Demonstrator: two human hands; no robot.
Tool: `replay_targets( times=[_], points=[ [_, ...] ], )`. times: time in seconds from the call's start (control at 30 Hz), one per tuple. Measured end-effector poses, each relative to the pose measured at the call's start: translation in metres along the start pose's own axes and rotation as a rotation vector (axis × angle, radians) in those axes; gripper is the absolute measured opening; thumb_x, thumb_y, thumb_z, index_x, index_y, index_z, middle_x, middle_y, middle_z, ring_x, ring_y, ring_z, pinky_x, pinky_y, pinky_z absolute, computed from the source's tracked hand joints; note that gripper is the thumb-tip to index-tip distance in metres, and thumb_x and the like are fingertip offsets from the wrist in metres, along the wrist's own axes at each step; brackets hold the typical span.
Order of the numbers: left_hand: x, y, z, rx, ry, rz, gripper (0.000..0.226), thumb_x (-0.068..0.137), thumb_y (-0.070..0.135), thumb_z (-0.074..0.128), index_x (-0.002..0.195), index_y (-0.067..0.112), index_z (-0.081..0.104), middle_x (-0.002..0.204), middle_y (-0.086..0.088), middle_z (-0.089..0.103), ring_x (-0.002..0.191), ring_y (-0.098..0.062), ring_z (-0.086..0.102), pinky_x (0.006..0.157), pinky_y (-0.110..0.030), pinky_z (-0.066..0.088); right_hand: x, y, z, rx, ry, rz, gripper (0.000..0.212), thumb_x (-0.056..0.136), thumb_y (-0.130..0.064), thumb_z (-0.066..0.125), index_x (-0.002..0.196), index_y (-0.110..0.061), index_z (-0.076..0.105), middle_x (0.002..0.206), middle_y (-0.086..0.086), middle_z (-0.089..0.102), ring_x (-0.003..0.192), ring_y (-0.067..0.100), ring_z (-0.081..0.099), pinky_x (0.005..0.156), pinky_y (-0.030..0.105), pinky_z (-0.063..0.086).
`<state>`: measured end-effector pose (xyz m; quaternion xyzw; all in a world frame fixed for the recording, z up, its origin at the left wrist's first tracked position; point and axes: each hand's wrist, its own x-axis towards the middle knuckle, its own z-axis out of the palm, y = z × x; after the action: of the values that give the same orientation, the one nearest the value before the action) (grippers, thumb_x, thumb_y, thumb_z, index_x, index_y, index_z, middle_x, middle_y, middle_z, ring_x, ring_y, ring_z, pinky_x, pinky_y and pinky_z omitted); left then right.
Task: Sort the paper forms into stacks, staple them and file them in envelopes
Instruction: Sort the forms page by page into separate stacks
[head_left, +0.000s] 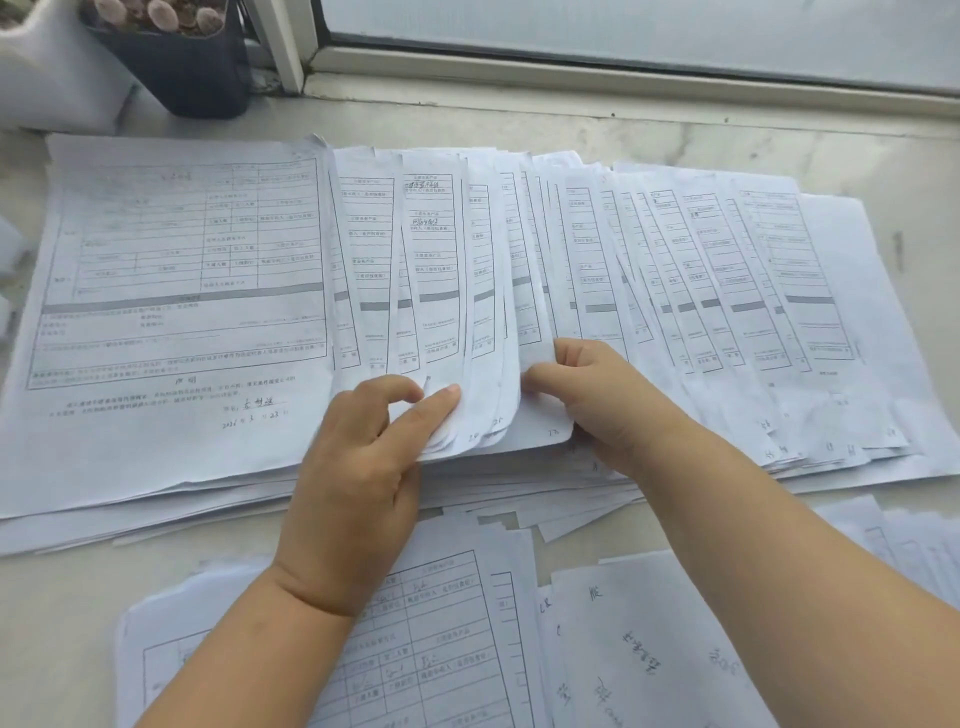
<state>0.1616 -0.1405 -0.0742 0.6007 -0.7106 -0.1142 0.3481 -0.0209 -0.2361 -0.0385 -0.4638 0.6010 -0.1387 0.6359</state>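
A wide spread of printed paper forms (675, 270) lies fanned out across the pale marble sill, sheets overlapping left to right. A full form with a handwritten signature (171, 291) tops the left end of the pile. My left hand (363, 457) pinches the curled lower edges of several sheets (478, 415) near the middle of the fan. My right hand (597, 395) grips the lower edge of one sheet just to the right of them, thumb on top. Both forearms reach in from the bottom edge.
Two smaller piles lie nearer me: printed forms (426, 623) at bottom centre and sheets with handwriting (649, 649) at bottom right. A dark plant pot (182, 67) stands at the back left. The window frame (571, 67) runs along the back.
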Motion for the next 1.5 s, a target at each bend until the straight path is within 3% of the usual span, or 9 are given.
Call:
replay_targets(
  times=[0.1, 0.37, 0.6, 0.77, 0.97, 1.17, 1.27, 1.33, 1.5],
  points=[
    [-0.001, -0.002, 0.002, 0.052, -0.107, -0.022, 0.055, 0.068, -0.007, 0.044, 0.115, 0.008, 0.069, 0.106, -0.010, 0.059, 0.083, -0.024, 0.045, 0.078, -0.032, 0.040, -0.002, 0.000, 0.004, -0.057, 0.017, -0.010, 0.036, 0.064, -0.031, 0.065, 0.086, -0.002, 0.066, 0.084, 0.015, 0.070, 0.074, 0.022, 0.054, 0.068, 0.039, 0.038],
    [0.003, -0.008, -0.006, 0.012, -0.238, -0.088, 0.056, 0.072, 0.018, 0.035, 0.117, 0.015, 0.067, 0.107, 0.002, 0.060, 0.096, -0.021, 0.053, 0.085, -0.027, 0.043, -0.005, -0.006, -0.020, -0.248, -0.032, 0.045, 0.012, 0.090, -0.010, 0.064, 0.086, 0.001, 0.068, 0.071, 0.012, 0.070, 0.061, 0.021, 0.068, 0.080, 0.045, 0.058],
    [0.007, 0.000, -0.014, -0.119, -0.066, -0.340, 0.059, 0.093, 0.011, 0.056, 0.143, 0.033, 0.033, 0.071, 0.011, 0.047, 0.063, -0.011, 0.043, 0.060, -0.023, 0.034, -0.006, -0.003, -0.017, -0.245, 0.055, 0.022, 0.042, 0.084, -0.034, 0.073, 0.054, -0.019, 0.048, 0.046, -0.002, 0.053, 0.048, 0.017, 0.049, 0.053, 0.026, 0.040],
    [0.015, 0.000, -0.011, -0.043, -0.055, -0.340, 0.016, 0.090, 0.027, 0.050, 0.103, 0.021, 0.058, 0.070, 0.018, 0.047, 0.069, -0.009, 0.037, 0.059, -0.015, 0.030, -0.008, -0.004, -0.015, -0.203, 0.055, 0.013, 0.042, 0.086, -0.036, 0.072, 0.053, -0.020, 0.050, 0.046, 0.000, 0.051, 0.043, 0.015, 0.046, 0.047, 0.023, 0.037],
    [0.014, -0.002, -0.011, -0.097, -0.066, -0.378, 0.034, 0.088, 0.033, 0.046, 0.110, 0.014, 0.062, 0.086, -0.002, 0.065, 0.082, -0.024, 0.056, 0.072, -0.033, 0.041, -0.009, -0.005, -0.014, -0.208, 0.066, 0.030, 0.042, 0.084, -0.037, 0.073, 0.052, -0.020, 0.051, 0.048, 0.001, 0.052, 0.046, 0.016, 0.046, 0.050, 0.024, 0.037],
    [0.014, -0.003, -0.010, -0.060, -0.079, -0.399, 0.026, 0.087, 0.036, 0.045, 0.098, 0.017, 0.059, 0.072, 0.012, 0.050, 0.075, -0.019, 0.049, 0.066, -0.028, 0.031, -0.031, -0.018, -0.022, -0.758, 0.421, -0.339, 0.009, 0.094, -0.030, 0.056, 0.096, -0.031, 0.065, 0.063, -0.013, 0.054, 0.064, 0.001, 0.048, 0.061, 0.026, 0.036],
    [0.014, -0.001, -0.013, -0.113, -0.091, -0.365, 0.006, 0.089, 0.029, 0.051, 0.094, 0.029, 0.055, 0.071, 0.015, 0.047, 0.069, -0.007, 0.047, 0.059, -0.019, 0.030, -0.048, -0.009, -0.013, -1.070, 0.202, -0.353, 0.041, 0.098, -0.018, 0.042, 0.122, -0.045, 0.061, 0.091, -0.023, 0.067, 0.090, 0.003, 0.058, 0.074, 0.026, 0.038],
    [0.014, -0.002, -0.016, -0.153, -0.144, -0.326, 0.029, 0.088, 0.013, 0.061, 0.111, 0.029, 0.054, 0.078, 0.018, 0.050, 0.071, -0.001, 0.050, 0.062, -0.009, 0.034, -0.047, 0.002, -0.010, -1.264, 0.134, -0.230, 0.052, 0.097, -0.015, 0.038, 0.131, -0.051, 0.051, 0.115, -0.012, 0.065, 0.107, 0.014, 0.057, 0.069, 0.026, 0.032],
    [0.008, 0.003, -0.023, 0.123, -0.421, 0.042, 0.040, 0.074, 0.007, 0.057, 0.104, 0.033, 0.063, 0.121, 0.003, 0.058, 0.102, -0.026, 0.054, 0.083, -0.044, 0.048, -0.065, 0.009, -0.005, -1.247, 0.211, -0.187, 0.053, 0.097, -0.012, 0.037, 0.136, -0.045, 0.047, 0.115, -0.007, 0.064, 0.106, 0.018, 0.057, 0.072, 0.029, 0.037]
  ],
)
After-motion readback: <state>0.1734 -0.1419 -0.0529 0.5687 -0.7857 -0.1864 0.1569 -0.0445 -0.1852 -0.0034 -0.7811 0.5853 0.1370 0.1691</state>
